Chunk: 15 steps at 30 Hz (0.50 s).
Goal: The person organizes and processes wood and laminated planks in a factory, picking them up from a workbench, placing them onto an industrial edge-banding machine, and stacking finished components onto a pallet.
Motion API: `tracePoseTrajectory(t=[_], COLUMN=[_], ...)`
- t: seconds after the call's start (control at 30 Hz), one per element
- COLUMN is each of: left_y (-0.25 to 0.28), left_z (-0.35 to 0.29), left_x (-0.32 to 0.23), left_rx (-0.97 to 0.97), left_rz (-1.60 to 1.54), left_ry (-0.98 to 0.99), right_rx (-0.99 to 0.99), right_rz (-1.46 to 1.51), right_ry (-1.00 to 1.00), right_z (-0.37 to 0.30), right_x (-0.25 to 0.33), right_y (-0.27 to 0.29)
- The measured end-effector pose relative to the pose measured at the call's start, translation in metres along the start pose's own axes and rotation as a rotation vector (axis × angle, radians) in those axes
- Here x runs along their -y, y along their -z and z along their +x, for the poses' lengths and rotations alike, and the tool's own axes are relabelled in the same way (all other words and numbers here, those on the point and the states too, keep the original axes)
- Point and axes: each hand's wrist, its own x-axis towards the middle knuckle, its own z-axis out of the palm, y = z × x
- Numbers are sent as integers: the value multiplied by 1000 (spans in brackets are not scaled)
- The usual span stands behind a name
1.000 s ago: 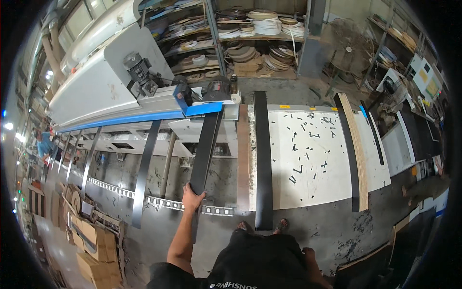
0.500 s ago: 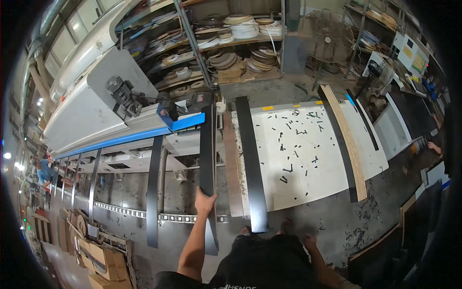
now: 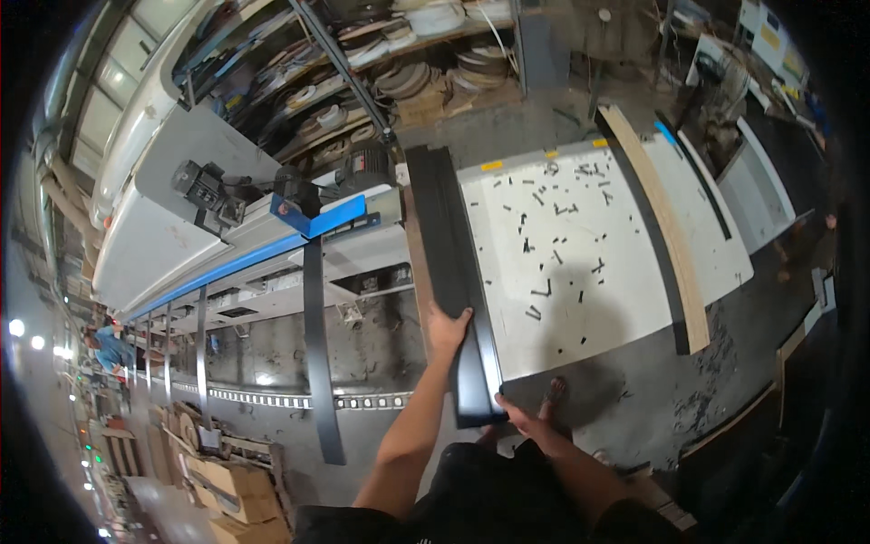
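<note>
Two long black boards lie side by side, seemingly overlapping, along the left edge of a white-topped table (image 3: 571, 299). My left hand (image 3: 446, 328) is closed around the left black board (image 3: 437, 236), its thumb over the right edge. At the near end, my right hand (image 3: 526, 420) grips the edge of the other black board (image 3: 480, 363); its fingertips are partly hidden. Small dark scraps (image 3: 544, 292) are scattered over the tabletop. Farther right on it rests a black board with a pale wood-toned strip (image 3: 672, 245) beside it.
At left stands a long machine with a blue guide rail (image 3: 227, 266) and motors (image 3: 367, 165). Another black board (image 3: 317, 354) juts from it over a roller track (image 3: 372, 402). Cardboard boxes (image 3: 231, 490) sit at lower left. Shelves of coiled edging (image 3: 408, 82) stand behind.
My left hand has carried its board from the machine's end rightward onto the table beside the other board. My right hand has come up to the boards' near end. The view has shifted.
</note>
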Motion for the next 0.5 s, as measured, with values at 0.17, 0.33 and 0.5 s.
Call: tracePoseTrajectory(t=[0.17,0.33,0.5], left_y=[-36,-27,-21], left_z=[-12,-18,-32], left_x=[26,33,28], left_rx=[93,229,202], left_rz=[29,-226,-330], left_ry=[-162,-126,97], right_rx=[-45,-15,52], right_rz=[-163,-258,-162], right_ry=[101,294,215], right_z=[-17,-19,-56], right_x=[15,10,26], right_y=[-27,-30,-8])
